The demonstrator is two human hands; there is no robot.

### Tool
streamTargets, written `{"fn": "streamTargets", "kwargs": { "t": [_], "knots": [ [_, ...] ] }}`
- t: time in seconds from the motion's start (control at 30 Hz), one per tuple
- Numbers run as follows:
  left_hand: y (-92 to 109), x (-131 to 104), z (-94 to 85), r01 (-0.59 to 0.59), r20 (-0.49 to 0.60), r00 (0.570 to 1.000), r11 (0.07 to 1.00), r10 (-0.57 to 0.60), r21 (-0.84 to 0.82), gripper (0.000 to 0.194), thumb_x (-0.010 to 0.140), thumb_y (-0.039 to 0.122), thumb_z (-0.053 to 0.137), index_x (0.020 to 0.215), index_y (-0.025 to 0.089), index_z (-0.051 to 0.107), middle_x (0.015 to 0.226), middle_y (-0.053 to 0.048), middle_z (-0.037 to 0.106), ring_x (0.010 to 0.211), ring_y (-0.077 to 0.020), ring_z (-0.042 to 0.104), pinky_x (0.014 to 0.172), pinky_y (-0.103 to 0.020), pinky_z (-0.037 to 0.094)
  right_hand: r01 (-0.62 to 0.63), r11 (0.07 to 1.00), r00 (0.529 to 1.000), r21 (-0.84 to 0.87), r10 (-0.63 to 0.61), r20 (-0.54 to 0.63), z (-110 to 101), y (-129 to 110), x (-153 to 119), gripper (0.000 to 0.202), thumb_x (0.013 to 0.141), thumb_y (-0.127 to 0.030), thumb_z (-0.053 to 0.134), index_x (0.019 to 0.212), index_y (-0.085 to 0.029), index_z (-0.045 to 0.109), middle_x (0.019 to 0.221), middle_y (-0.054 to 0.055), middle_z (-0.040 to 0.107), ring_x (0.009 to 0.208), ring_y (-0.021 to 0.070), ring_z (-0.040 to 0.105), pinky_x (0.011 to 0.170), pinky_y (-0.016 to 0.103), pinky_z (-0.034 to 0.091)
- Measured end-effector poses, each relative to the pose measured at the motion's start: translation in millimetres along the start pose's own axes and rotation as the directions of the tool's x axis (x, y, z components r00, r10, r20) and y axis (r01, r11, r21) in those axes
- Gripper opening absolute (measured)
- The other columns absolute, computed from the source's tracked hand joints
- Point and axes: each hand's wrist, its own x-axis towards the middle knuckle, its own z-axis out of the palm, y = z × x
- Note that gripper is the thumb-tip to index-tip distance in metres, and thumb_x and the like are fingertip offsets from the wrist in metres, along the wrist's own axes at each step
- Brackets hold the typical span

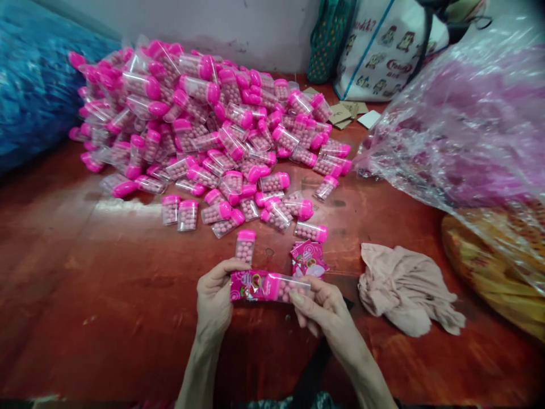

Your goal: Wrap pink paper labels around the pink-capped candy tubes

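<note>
Pink-capped bottle (286, 288) is held above the surface (128, 335) toward its front edge, long axis left-right, cap meeting the printed sleeve (248, 286) pinched by the left hand (215, 294), right hand (326, 307), nearer, closed on the bottle's clear end.

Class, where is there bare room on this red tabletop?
Bare: front left, bordered by the left hand and heaped pink-capped clear plastic tubes; another, smaller, behind the crumpled beige cloth. Crowded: the back, beneath those tubes.
</note>
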Motion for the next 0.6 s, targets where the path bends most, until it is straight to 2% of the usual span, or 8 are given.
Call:
{"fn": "streamTargets", "kwargs": {
  "t": [0.07, 0.17, 0.23, 0.3, 0.37, 0.43, 0.53, 0.6],
  "knots": [
    [4, -1, 3.9, 0.066, 0.029, 0.998, 0.993, -0.063, -0.094, 0.017, 0.061, 0.023, 0.072, 0.076, 0.018, 0.069, 0.071, -0.002, 0.067, 0.063, -0.0137, 0.06, 0.059, -0.021, 0.048, 0.024, 0.998, 0.999, 0.057, -0.022, -0.033, 3, 4, 1, 0.027, 0.08, -0.039, 0.056, 0.088, -0.012, 0.057, 0.047, -0.005, 0.05, 0.033, 0.0021, 0.03, 0.032, 0.015, 0.018],
    [11, -6, 11.6, 0.194, 0.143, 0.976, 0.948, -0.162, -0.252, 0.047, 0.065, 0.055, 0.06, 0.088, 0.015, 0.067, 0.082, -0.01, 0.069, 0.075, -0.0235, 0.063, 0.068, -0.035, 0.051, 0.059, 0.99, 0.996, 0.131, -0.05, -0.068, 12, 9, 1, 0.026, 0.08, -0.038, 0.056, 0.088, -0.013, 0.056, 0.047, -0.005, 0.05, 0.033, 0.002, 0.03, 0.033, 0.015, 0.017],
    [13, -11, 17.3, 0.248, 0.174, 0.964, 0.913, -0.201, -0.325, 0.064, 0.062, 0.068, 0.05, 0.088, 0.012, 0.067, 0.084, -0.014, 0.068, 0.083, -0.0287, 0.063, 0.072, -0.04, 0.05, 0.077, 0.982, 0.995, 0.171, -0.064, -0.082, 17, 10, 0, 0.025, 0.08, -0.037, 0.056, 0.089, -0.014, 0.054, 0.048, -0.005, 0.05, 0.033, 0.0022, 0.03, 0.032, 0.015, 0.018],
    [12, -16, 23.3, 0.247, 0.145, 0.968, 0.886, -0.206, -0.392, 0.072, 0.057, 0.075, 0.045, 0.086, 0.013, 0.068, 0.083, -0.014, 0.069, 0.088, -0.031, 0.061, 0.074, -0.042, 0.05, 0.106, 0.976, 0.99, 0.189, -0.086, -0.109, 20, 10, -2, 0.023, 0.081, -0.036, 0.056, 0.09, -0.014, 0.054, 0.049, -0.005, 0.05, 0.034, 0.0026, 0.031, 0.033, 0.015, 0.019],
    [10, -21, 29.7, 0.194, 0.099, 0.981, 0.871, -0.167, -0.452, 0.079, 0.05, 0.08, 0.042, 0.086, 0.014, 0.068, 0.085, -0.013, 0.069, 0.092, -0.0325, 0.06, 0.075, -0.043, 0.05, 0.139, 0.975, 0.983, 0.17, -0.115, -0.146, 21, 10, -3, 0.022, 0.082, -0.035, 0.055, 0.09, -0.014, 0.055, 0.05, -0.005, 0.05, 0.036, 0.0032, 0.032, 0.033, 0.015, 0.02],
    [8, -25, 36.4, 0.16, 0.083, 0.987, 0.878, -0.137, -0.452, 0.074, 0.046, 0.076, 0.053, 0.087, 0.017, 0.067, 0.089, -0.011, 0.069, 0.094, -0.0323, 0.059, 0.076, -0.042, 0.05, 0.163, 0.978, 0.975, 0.132, -0.139, -0.175, 21, 10, -5, 0.022, 0.082, -0.036, 0.054, 0.089, -0.015, 0.055, 0.051, -0.005, 0.05, 0.037, 0.0038, 0.033, 0.034, 0.015, 0.023],
    [8, -29, 46.0, 0.192, 0.087, 0.981, 0.915, -0.173, -0.355, 0.043, 0.052, 0.04, 0.077, 0.087, 0.018, 0.066, 0.09, -0.008, 0.07, 0.092, -0.028, 0.061, 0.08, -0.038, 0.049, 0.185, 0.981, 0.964, 0.057, -0.17, -0.204, 22, 10, -7, 0.022, 0.082, -0.036, 0.054, 0.091, -0.016, 0.056, 0.052, -0.005, 0.049, 0.039, 0.0044, 0.034, 0.035, 0.016, 0.025],
    [9, -30, 51.5, 0.225, 0.067, 0.974, 0.92, -0.215, -0.321, 0.031, 0.06, 0.021, 0.074, 0.09, 0.018, 0.064, 0.089, -0.007, 0.07, 0.09, -0.0251, 0.063, 0.08, -0.037, 0.049, 0.201, 0.98, 0.954, 0.0, -0.196, -0.228, 24, 11, -8, 0.022, 0.082, -0.036, 0.054, 0.09, -0.016, 0.056, 0.053, -0.005, 0.049, 0.041, 0.005, 0.036, 0.037, 0.017, 0.027]
  ]
}}
